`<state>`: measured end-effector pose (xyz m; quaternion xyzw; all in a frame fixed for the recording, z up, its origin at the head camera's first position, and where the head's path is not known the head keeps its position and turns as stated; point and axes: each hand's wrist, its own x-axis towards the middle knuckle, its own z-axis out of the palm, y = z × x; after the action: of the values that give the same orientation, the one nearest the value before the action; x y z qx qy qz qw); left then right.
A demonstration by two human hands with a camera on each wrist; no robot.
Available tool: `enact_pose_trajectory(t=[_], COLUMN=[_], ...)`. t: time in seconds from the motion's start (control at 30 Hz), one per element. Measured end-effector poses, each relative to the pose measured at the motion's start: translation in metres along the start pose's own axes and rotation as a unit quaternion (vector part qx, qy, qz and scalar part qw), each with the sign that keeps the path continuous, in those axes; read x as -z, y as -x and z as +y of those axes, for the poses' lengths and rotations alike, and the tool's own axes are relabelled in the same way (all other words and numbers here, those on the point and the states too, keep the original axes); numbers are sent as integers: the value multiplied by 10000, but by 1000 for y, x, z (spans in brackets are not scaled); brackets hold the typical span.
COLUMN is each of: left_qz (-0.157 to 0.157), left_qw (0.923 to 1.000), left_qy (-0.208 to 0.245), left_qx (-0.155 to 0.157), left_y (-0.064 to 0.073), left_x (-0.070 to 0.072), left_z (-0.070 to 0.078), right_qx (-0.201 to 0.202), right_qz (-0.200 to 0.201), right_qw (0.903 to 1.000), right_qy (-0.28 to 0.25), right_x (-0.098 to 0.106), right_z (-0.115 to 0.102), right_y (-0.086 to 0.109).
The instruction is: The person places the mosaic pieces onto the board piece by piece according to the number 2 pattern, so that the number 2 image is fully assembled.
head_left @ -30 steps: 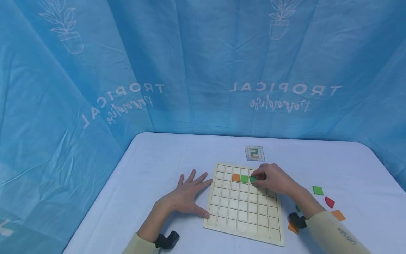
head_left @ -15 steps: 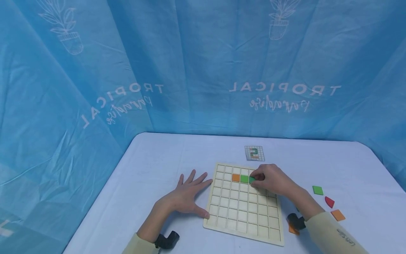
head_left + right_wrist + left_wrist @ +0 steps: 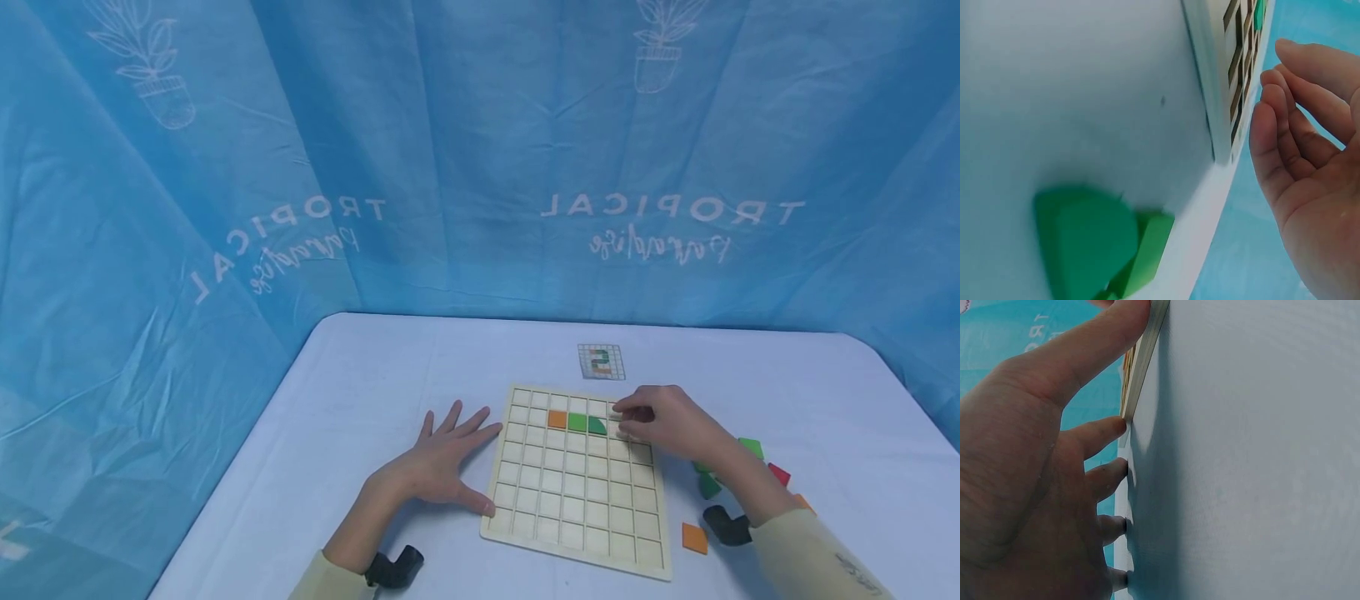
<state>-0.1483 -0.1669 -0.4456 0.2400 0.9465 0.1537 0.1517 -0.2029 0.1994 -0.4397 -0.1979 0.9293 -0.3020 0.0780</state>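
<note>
Wooden grid board [image 3: 576, 483], pale and divided into square cells, lies flat on the light blue counter [image 3: 375, 383] between the two hands. In its second row from the far edge sit three tiles side by side: an orange square tile [image 3: 557, 419], a bright green square tile [image 3: 577, 422] and a dark green quarter-round tile [image 3: 597, 426], each in its own cell.

The right hand [image 3: 663, 421] hovers over the board's far right corner, just beside the dark green tile, with fingers loosely bent and nothing between them; the right wrist view shows the palm empty. The left hand [image 3: 438, 462] lies flat on the counter with fingers spread, its thumb [image 3: 1094, 353] pressed against the board's left edge.

To the right of the board, loose pieces lie on the counter: green pieces [image 3: 708, 483], partly hidden by the right forearm, a red piece [image 3: 780, 474] and an orange square [image 3: 694, 538]. A small pattern card [image 3: 602, 362] printed with a grid lies beyond the board. Blue printed cloth [image 3: 480, 150] hangs behind.
</note>
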Motion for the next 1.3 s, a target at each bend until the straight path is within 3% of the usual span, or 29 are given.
enact_pose_trajectory(t=[0.57,1.3], left_qz=[7,18], left_qw=[9999,10000], left_qy=[-69,-37], left_qx=[82,14], left_y=[-2,-1], left_x=[-2,-1], left_z=[0,0], right_qx=[-151,-411], right_qz=[371,381], right_qw=[9991,9977], right_qy=[126,370], right_x=[22,32], right_z=[23,48], right_y=[29,56])
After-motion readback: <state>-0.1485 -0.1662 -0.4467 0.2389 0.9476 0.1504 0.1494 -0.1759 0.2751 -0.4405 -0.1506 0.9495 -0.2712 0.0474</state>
